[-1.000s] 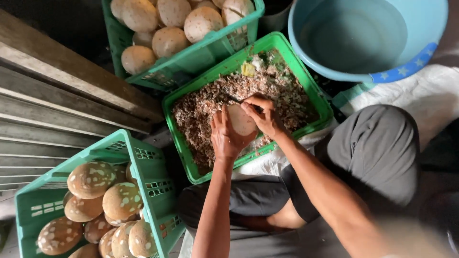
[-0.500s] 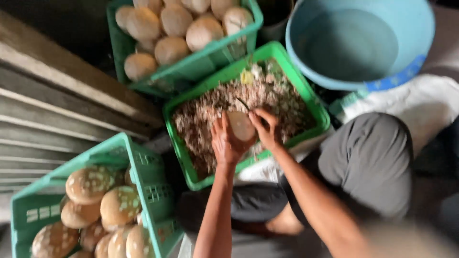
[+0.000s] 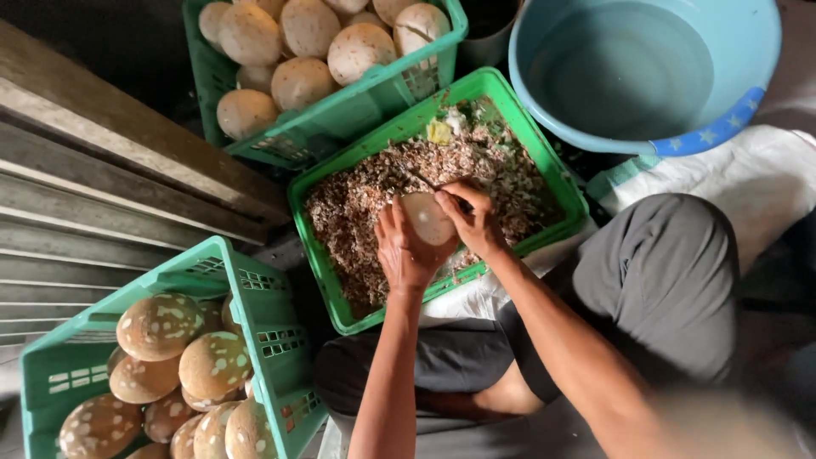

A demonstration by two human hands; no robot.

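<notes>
The left hand [image 3: 406,252] cups a pale, round peeled fruit [image 3: 427,218] from below and behind, fingers curled up around its near side, while the right hand [image 3: 473,223] is closed around a dark thin blade [image 3: 414,178], seemingly a small knife, whose tip points out to the left past the top of the fruit. By the look of it the step in hand is paring the skin off; the next move would call for turning the fruit in the left palm to bring an unpeeled patch under the edge. Both forearms reach forward from the seated person's lap, the left almost straight up the picture, the right coming in slanted from the lower right, wrists close together. The fruit is held just above the near half of a green crate of brown peelings [image 3: 336,280]. Beyond its far-left corner stands a green crate of pale peeled fruits [image 3: 340,115]; at the lower left a light green crate of brown spotted fruits [image 3: 255,289]; at the upper right a blue basin [image 3: 722,127].
</notes>
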